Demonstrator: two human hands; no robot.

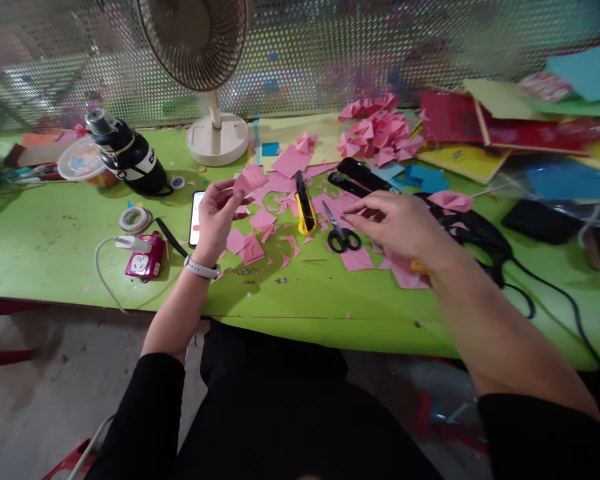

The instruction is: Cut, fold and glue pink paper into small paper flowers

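Note:
My left hand [216, 215] is raised over the green table [55, 233], its fingers pinched on a small pink paper piece [244, 181]. My right hand [397, 223] hovers palm down over loose pink paper squares [260, 223], fingers loosely curled near black-handled scissors [339, 233]; nothing shows in its grip. A yellow utility knife [305, 207] lies between my hands. A black stapler [360, 177] lies just beyond my right hand. A heap of folded pink paper shapes [377, 130] sits further back.
A desk fan [205, 80] stands at the back against a perforated metal screen. To the left are a black bottle [130, 157], tape rolls [135, 219], a pink power strip [143, 260] and a phone [197, 217]. Coloured card sheets [530, 133] and black cables [505, 260] crowd the right.

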